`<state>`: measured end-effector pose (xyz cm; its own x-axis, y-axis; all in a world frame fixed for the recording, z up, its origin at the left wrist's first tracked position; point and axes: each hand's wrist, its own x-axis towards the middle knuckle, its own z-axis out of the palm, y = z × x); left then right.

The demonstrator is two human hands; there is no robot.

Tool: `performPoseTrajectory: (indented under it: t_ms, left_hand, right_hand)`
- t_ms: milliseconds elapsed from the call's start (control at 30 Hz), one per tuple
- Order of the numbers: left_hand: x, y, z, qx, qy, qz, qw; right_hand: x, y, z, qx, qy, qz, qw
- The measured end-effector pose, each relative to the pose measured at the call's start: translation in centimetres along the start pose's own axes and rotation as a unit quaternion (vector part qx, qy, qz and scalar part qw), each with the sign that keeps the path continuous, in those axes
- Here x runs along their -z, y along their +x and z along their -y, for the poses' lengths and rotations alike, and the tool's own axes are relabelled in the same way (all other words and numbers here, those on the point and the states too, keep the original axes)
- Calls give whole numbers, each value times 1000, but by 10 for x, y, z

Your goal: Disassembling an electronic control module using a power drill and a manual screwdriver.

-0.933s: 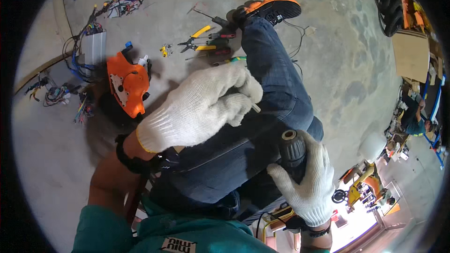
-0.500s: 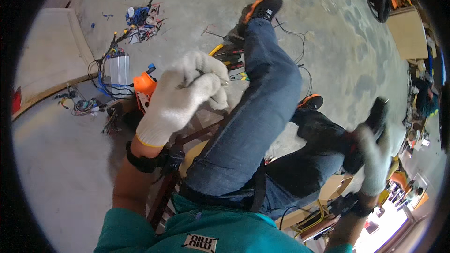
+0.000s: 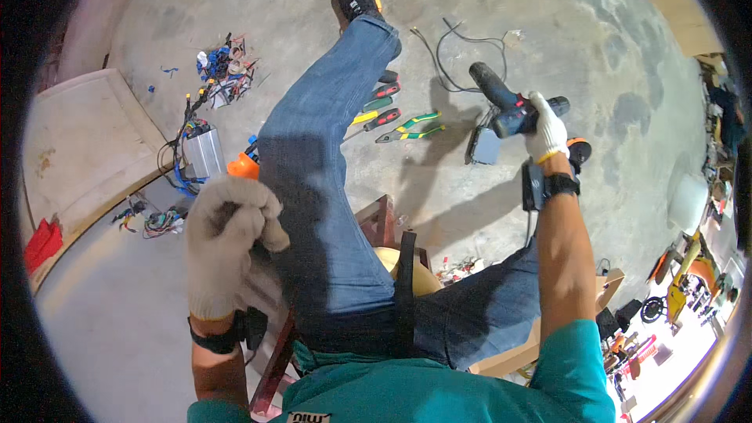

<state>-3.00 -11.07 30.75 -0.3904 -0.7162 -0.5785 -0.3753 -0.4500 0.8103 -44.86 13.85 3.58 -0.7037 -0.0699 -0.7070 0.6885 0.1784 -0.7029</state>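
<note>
My right hand (image 3: 548, 129), in a white knit glove, is wrapped round the grip of a black cordless drill (image 3: 492, 84) with red accents. The drill is held above the floor, beyond my right thigh. Partly below it lies a grey rectangular box (image 3: 487, 146). My left hand (image 3: 227, 239), also gloved, hovers beside my left thigh with its fingers curled together. Whatever is between those fingers is too small or hidden to make out. Between my legs lie green-and-yellow pliers (image 3: 411, 128) and red-and-black screwdrivers (image 3: 383, 119).
To the left are a silver finned box (image 3: 205, 153) with cables, an orange object (image 3: 244, 166) and a heap of wire scraps (image 3: 227, 69). A pale board (image 3: 86, 137) lies beyond them. A black cable (image 3: 458, 39) curls ahead. Clutter (image 3: 681, 290) lines the right side.
My right hand, blurred before with a dark object at the far right, has come left and forward with the drill. My left hand has lowered leftward, still curled. My legs have spread, showing the pliers fully.
</note>
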Motion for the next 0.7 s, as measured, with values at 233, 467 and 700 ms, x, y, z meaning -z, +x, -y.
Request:
performPoseTrajectory:
  t_ms: [233, 467, 700]
  left_hand:
    - [-11, 34, -1, 86, 58, 38, 994]
    - [-32, 52, -4, 162, -32, 39, 986]
    - [-42, 66, 0, 115, 33, 42, 992]
  right_hand:
    - [-85, 115, -104, -128, 112, 49, 984]
    - [-106, 168, -117, -175, 157, 105, 966]
    - [-71, 160, -115, -82, -269, 36, 959]
